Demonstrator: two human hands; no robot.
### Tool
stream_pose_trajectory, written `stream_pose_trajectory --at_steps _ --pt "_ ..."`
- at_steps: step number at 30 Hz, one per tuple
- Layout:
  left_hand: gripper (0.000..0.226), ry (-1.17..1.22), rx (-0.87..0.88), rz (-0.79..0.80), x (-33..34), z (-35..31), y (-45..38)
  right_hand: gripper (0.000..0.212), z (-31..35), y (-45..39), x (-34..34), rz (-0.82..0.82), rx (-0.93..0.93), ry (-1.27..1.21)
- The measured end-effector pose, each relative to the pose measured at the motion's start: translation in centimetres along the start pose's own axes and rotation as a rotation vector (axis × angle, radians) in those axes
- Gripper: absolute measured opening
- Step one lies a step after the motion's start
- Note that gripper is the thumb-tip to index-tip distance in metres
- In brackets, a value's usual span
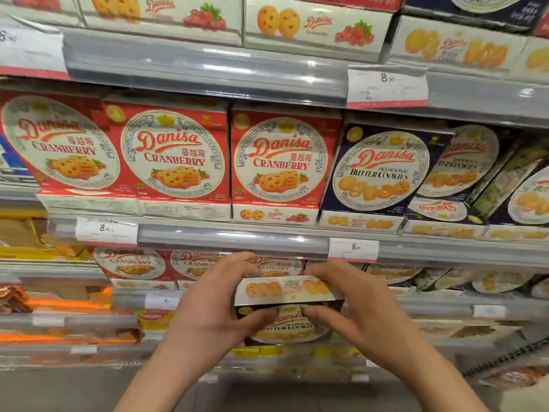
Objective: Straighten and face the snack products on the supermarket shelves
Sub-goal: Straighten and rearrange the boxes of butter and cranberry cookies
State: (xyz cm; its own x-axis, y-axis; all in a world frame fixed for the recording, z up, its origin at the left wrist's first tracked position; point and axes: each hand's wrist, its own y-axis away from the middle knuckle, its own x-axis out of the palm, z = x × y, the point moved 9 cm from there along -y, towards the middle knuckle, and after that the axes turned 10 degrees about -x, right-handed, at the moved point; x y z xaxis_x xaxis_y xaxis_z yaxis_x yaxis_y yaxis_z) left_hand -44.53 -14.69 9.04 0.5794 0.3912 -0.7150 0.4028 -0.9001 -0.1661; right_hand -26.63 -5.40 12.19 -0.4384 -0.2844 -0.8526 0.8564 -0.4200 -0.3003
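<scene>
A dark blue Danisa butter cookies box (286, 310) is held out in front of the lower shelf, its white top side with cookie pictures turned up towards me. My left hand (214, 304) grips its left end, fingers over the top and thumb on the front face. At the box's right end my right hand (353, 304) grips it the same way. Behind the box, red Danisa cranberry boxes (133, 263) stand on the lower shelf. On the shelf above stand red cranberry boxes (175, 156) facing forward and a blue butter cookies box (380, 171).
To the right on the middle shelf, further blue butter cookie boxes (475, 173) lean askew, one upside down. Grey shelf rails (231, 236) carry price tags (353, 248). Yellow and orange snack packs (44, 304) fill the shelves at lower left. The grey floor (59, 391) lies below.
</scene>
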Motion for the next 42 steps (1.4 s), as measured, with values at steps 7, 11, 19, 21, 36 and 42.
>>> stream_pose_trajectory --at_steps 7,11,19,21,36,42 --pt "0.032 0.373 -0.145 0.124 3.3 -4.9 -0.5 0.040 -4.8 5.1 -4.1 -0.012 0.104 -0.072" --pt "0.040 0.298 -0.048 0.073 5.2 -8.8 -1.0 0.062 -6.3 6.7 -5.0 0.017 0.060 0.098" --pt "0.036 -0.062 0.224 -0.060 9.5 -12.8 -2.3 0.047 -7.7 9.3 -14.0 -0.133 -0.014 0.190" --pt "0.046 -0.219 0.260 -0.162 10.3 -12.2 -2.9 0.045 -7.8 10.0 -17.5 -0.250 -0.032 0.263" --pt "0.063 -0.501 0.369 -0.286 13.0 -11.0 -3.6 0.049 -6.4 7.3 -25.6 -0.431 -0.073 0.562" --pt "0.071 -0.547 0.390 -0.240 13.0 -10.5 -3.6 0.050 -7.4 6.0 -25.0 -0.370 -0.055 0.539"
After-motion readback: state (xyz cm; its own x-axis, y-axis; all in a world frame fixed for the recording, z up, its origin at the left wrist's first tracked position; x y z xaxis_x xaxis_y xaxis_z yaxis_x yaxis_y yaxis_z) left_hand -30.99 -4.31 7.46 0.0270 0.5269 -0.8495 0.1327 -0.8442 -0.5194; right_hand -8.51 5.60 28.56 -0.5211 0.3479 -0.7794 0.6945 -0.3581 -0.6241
